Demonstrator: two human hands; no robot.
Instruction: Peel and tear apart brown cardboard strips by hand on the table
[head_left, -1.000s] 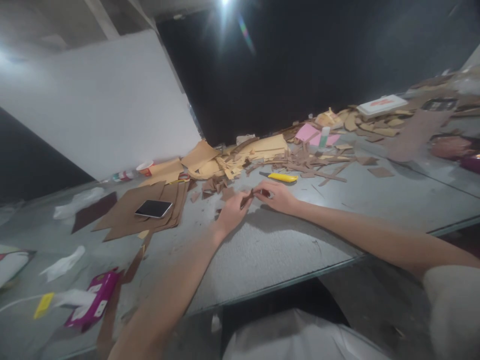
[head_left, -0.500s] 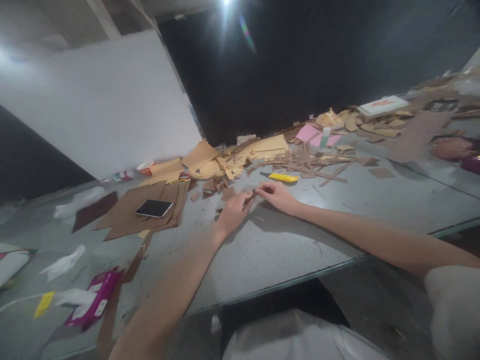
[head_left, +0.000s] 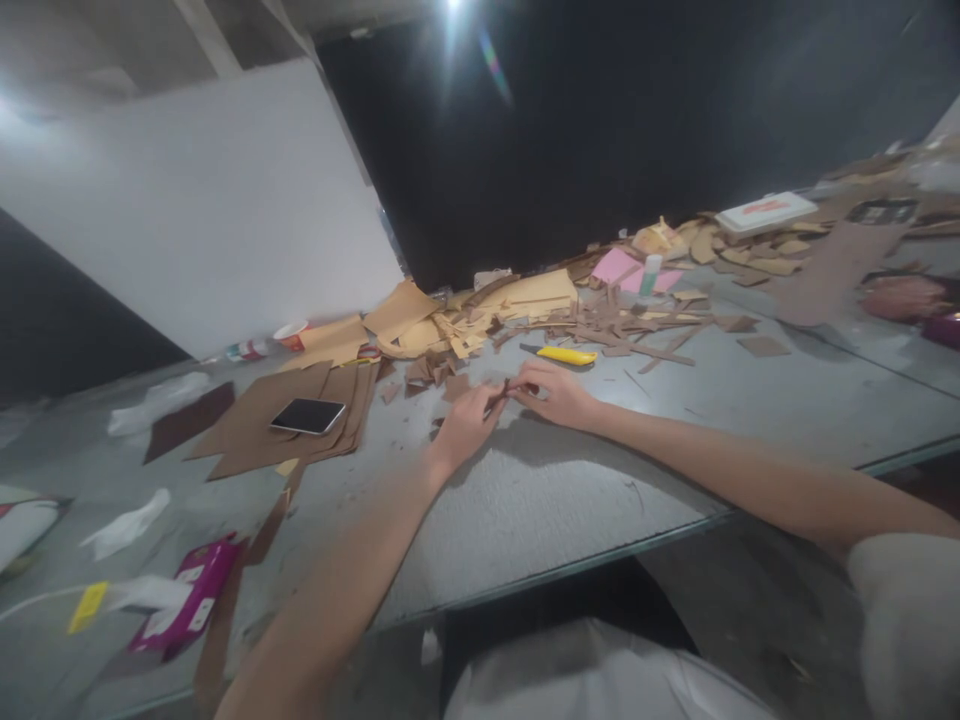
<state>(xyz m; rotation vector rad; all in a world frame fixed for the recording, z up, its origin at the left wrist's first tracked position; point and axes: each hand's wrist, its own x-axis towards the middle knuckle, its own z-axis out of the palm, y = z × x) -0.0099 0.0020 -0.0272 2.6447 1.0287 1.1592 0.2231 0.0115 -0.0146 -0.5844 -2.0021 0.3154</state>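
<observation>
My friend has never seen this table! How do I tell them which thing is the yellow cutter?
Start at the big grey table and find the person's right hand near its middle. Just beyond that hand lies the cutter, dark end pointing left. Its bright yellow handle sets it apart from the dull brown scraps behind it.

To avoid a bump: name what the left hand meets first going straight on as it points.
Most likely the right hand, close ahead of the left hand, past the small dark piece between them; exact depth is unclear.
</observation>
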